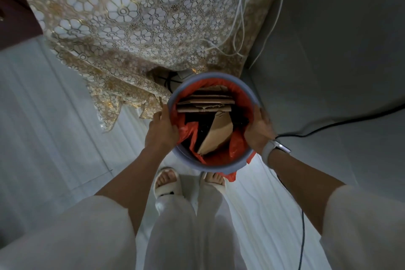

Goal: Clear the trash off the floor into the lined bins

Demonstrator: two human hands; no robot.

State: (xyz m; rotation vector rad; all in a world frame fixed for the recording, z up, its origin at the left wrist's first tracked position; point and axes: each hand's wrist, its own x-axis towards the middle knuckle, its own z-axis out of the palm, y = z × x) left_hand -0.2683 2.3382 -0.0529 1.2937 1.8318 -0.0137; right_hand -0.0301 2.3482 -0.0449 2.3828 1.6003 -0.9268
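One round grey bin (221,165) with a red liner (237,146) is seen at frame centre, gripped at its rim by the left hand (162,130) and right hand (259,129). Several cardboard pieces (206,103) are stacked inside. A floral tablecloth (122,17) hangs above; one black cable (328,126) is laid at right.

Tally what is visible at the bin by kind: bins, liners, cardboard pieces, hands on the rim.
Bin: 1
Red liner: 1
Cardboard pieces: at least 4, flat pieces stacked behind
Hands on rim: 2, left hand, right hand
Total: at least 8
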